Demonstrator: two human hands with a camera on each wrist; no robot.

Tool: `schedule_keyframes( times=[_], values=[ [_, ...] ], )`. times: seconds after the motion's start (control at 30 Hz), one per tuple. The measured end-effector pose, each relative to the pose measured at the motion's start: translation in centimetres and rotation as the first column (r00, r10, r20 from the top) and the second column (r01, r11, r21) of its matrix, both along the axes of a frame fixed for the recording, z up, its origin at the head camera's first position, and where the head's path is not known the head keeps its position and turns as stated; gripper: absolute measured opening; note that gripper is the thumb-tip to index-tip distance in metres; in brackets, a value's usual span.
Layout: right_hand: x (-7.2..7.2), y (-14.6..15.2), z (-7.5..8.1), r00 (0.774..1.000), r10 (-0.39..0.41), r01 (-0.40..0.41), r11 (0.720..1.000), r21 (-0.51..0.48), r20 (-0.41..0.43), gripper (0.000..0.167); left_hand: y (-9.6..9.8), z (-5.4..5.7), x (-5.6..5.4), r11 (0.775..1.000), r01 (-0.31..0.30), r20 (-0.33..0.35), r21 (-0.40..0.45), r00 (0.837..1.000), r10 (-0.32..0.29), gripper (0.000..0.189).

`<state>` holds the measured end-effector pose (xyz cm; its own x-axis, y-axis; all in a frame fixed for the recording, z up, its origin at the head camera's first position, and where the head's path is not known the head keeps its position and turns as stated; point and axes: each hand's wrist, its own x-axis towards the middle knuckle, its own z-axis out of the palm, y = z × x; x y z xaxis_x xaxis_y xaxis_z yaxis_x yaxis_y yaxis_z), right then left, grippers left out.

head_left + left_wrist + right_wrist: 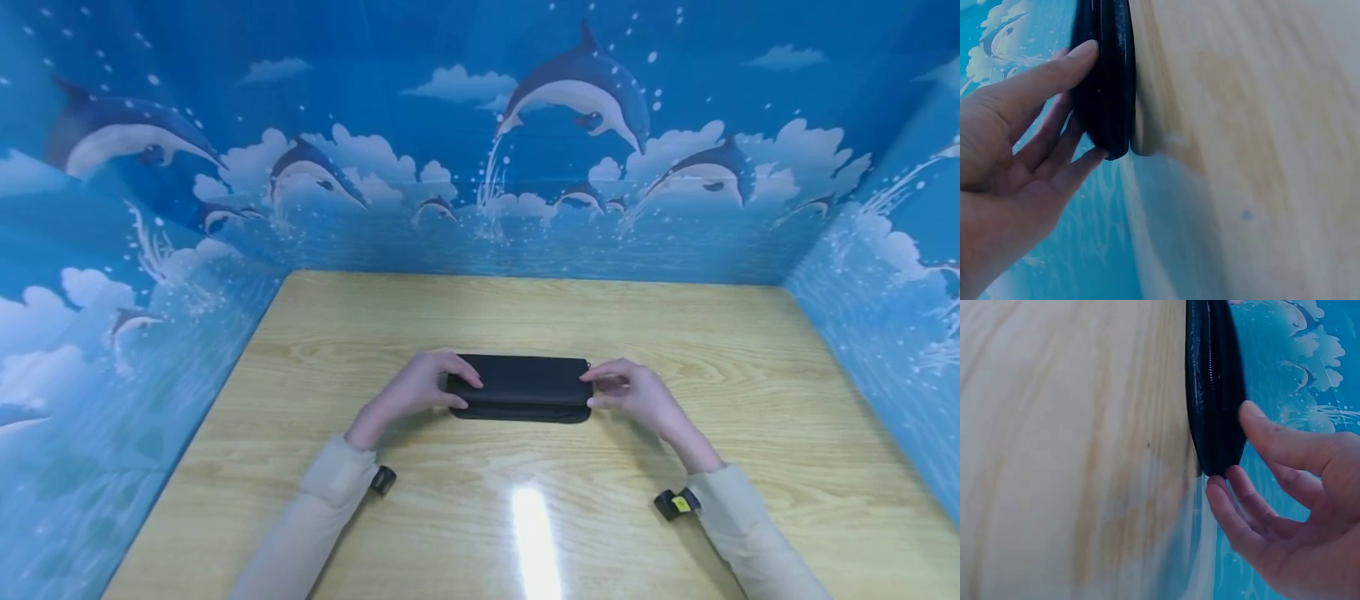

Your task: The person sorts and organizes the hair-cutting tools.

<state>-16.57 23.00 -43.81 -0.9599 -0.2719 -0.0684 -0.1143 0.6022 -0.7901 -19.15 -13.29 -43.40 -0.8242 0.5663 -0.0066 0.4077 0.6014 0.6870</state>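
Black and smooth, a long zipped case [525, 379] lies on the counter [352, 333], spanning the space between the fingers of both hands. The left hand [420, 387] holds the end nearest it: its thumb is at the near part of that end, while other fingers reach onto the top, slightly parted from the thumb with the case's end between them. The right hand [637, 396] grips the opposite end, its fingers bent and the thumb and fingertips set a little apart, with the case's edge between them. In the right wrist view a zip [1211, 362] runs along the case, close to those fingertips.

The counter has a pale wood grain and stretches out on all sides of the fingers. On the near side of them, a bright streak of reflected light [536, 542] falls between the two forearms. Behind each set of fingers comes a pale sleeve, the left sleeve [322, 492] and the right sleeve [742, 508], with a small black device at each cuff; the right device [675, 504] bears a yellow mark. Well beyond the fingers stands a blue backdrop [405, 242] printed with leaping dolphins [577, 87] and white clouds.
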Motion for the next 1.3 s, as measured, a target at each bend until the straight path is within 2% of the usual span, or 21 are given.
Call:
schedule_keyframes(
  times=[0.17, 0.33, 0.53, 0.67, 0.77, 0.9, 1.07, 1.3],
  values=[
    [-0.1, -0.4, 0.0, 0.999, 0.034, -0.034, 0.998, 0.056, -0.013, 0.032, 0.4, 0.2, 0.1, 0.996, 0.009, -0.017, -0.089, 1.0, -0.011, 0.027],
    [-0.1, -0.5, 0.2, 0.999, 0.049, -0.048, 0.997, 0.058, -0.013, 0.033, 0.6, 0.4, 0.2, 0.993, 0.009, -0.022, -0.119, 1.0, -0.012, 0.025],
    [-0.5, 0.0, 0.2, 0.996, 0.068, -0.07, 0.997, 0.026, 0.063, 0.041, 0.9, 0.9, 0.6, 0.994, -0.001, -0.006, -0.107, 1.0, 0.0, 0.025],
    [-1.1, 0.4, 0.2, 0.999, 0.033, -0.035, 0.997, 0.075, 0.016, 0.035, 1.6, 1.4, 1.0, 0.996, -0.024, -0.011, -0.091, 1.0, 0.023, 0.03],
    [-1.8, 0.5, 0.1, 0.999, -0.005, 0.01, 0.991, 0.132, -0.035, 0.031, 2.6, 1.8, 1.1, 0.994, -0.025, -0.064, -0.104, 0.998, 0.018, 0.038],
    [-2.6, 0.2, 0.0, 0.998, -0.05, 0.056, 0.978, 0.203, -0.038, 0.034, 4.0, 1.9, 0.8, 0.988, -0.003, -0.132, -0.153, 0.991, -0.017, 0.058],
    [-3.4, -0.2, -0.2, 0.997, -0.072, 0.075, 0.962, 0.261, -0.02, 0.032, 5.4, 1.6, 0.5, 0.975, 0.041, -0.085, -0.217, 0.995, -0.06, 0.079],
    [-3.9, -0.6, -0.3, 0.996, -0.079, 0.085, 0.95, 0.3, -0.034, 0.023, 6.1, 1.2, 0.4, 0.956, 0.073, -0.063, -0.283, 0.994, -0.094, 0.088]
  ],
)
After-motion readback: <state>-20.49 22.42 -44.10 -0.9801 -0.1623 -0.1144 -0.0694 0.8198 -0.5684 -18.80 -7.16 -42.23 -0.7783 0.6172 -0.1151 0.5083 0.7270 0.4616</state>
